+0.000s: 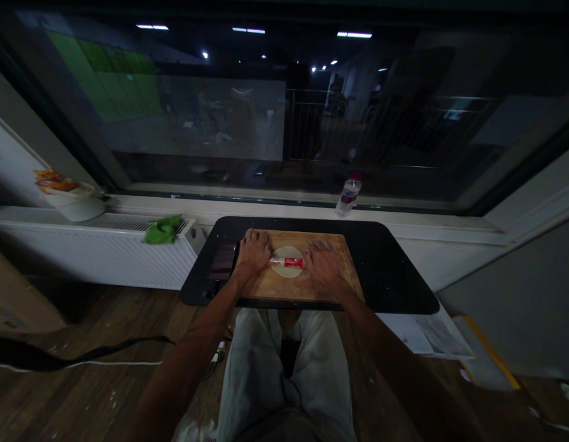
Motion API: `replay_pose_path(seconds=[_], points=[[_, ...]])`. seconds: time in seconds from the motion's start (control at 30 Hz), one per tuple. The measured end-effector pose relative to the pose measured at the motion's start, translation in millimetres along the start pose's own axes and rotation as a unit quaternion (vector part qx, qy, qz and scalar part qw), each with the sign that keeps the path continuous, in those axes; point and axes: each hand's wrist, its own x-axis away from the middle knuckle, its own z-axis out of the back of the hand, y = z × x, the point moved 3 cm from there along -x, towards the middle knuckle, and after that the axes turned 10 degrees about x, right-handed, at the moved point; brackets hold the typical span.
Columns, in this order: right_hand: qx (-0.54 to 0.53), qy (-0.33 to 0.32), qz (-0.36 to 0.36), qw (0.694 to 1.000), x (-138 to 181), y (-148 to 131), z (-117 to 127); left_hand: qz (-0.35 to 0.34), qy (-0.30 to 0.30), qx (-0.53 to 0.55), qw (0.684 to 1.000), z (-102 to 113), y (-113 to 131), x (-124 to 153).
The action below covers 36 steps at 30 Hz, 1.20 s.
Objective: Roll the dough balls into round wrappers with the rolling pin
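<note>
We have our left hand and right hand at the 2 ends of a red and white tube. We can't tell if either grip is closed. The tube lies across flat, round, pale dough on a brown wooden board on our black worktop.

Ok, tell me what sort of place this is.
Likely an indoor room, perhaps an improvised workspace: a black table stands before a wide window, with a white radiator at left.
</note>
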Motion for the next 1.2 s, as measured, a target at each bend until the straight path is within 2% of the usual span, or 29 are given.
replay_pose_path(seconds=[0.47,0.8,1.2], points=[[-0.011,0.021,-0.015,1.0,-15.8,5.3,-1.1,-0.016,0.042,0.014,0.999,-5.2,-5.1,-48.5],[-0.014,-0.013,-0.033,0.999,-31.3,7.2,-4.8,-0.019,0.04,0.005,0.999,-8.1,-6.7,-70.1],[-0.001,-0.018,-0.067,0.998,-51.8,20.6,-6.4,-0.023,0.018,-0.004,1.0,-5.9,1.9,-99.8]])
